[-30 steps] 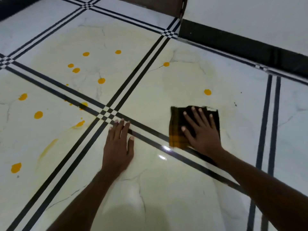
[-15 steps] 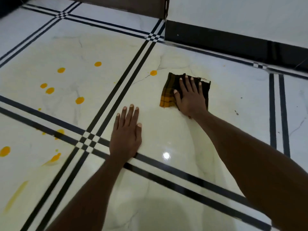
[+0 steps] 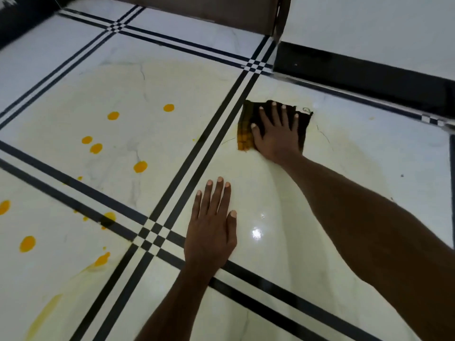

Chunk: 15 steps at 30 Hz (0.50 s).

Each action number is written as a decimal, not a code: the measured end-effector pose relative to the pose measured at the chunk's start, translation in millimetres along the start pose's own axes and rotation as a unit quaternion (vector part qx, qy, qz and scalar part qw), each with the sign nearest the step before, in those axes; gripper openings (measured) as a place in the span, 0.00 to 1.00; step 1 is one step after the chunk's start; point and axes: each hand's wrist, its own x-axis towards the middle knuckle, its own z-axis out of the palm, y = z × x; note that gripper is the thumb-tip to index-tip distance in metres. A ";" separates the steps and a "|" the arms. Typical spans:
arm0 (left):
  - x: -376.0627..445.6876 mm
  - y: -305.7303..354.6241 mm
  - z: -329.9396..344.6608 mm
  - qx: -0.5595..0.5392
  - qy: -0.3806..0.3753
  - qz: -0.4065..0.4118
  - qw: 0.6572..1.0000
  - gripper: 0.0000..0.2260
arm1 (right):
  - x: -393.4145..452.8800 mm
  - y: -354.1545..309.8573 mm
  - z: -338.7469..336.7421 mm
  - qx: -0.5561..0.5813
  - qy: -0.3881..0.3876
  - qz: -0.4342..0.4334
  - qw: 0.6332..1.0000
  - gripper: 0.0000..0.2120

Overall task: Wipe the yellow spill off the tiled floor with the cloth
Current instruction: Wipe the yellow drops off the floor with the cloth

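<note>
The right hand (image 3: 275, 134) lies flat with fingers spread on a dark cloth (image 3: 246, 134), pressing it onto the tiled floor (image 3: 344, 148) just right of the double black tile stripe (image 3: 206, 148) and near the black skirting (image 3: 357, 75); the cloth's left edge is stained yellow. The left hand (image 3: 211, 232) rests palm-down and released on the glossy tile nearer the person, holding nothing, its wrist over the stripe crossing. Yellow spill (image 3: 140, 166) remains as scattered drops and smears on the tiles left of the stripe, well apart from the cloth.
</note>
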 end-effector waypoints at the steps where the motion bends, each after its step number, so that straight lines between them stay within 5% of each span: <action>1: 0.1 2.3 0.7 0.000 -0.002 0.005 1.000 0.29 | 1.4 -15.1 0.8 -0.004 -0.001 -0.031 1.000 0.33; 5: 1.2 2.5 0.9 -0.009 0.001 -0.002 1.000 0.28 | -27.6 -63.5 20.1 -0.041 -0.023 -0.320 0.946 0.28; 8: -0.2 2.9 -1.1 -0.011 -0.001 -0.008 1.000 0.28 | -47.2 -28.7 15.9 -0.044 -0.037 -0.390 0.919 0.26; 10: -0.4 2.9 -1.4 -0.016 0.001 -0.002 1.000 0.28 | -45.6 14.8 5.9 -0.048 -0.017 -0.333 0.942 0.27; 12: -0.1 3.7 -1.3 -0.020 0.006 0.002 1.000 0.28 | -44.6 55.1 -3.6 -0.024 0.007 -0.166 0.986 0.29; 15: 0.9 4.0 -2.0 -0.011 0.007 -0.002 1.000 0.28 | -77.0 45.8 -0.4 -0.007 0.026 -0.003 1.000 0.33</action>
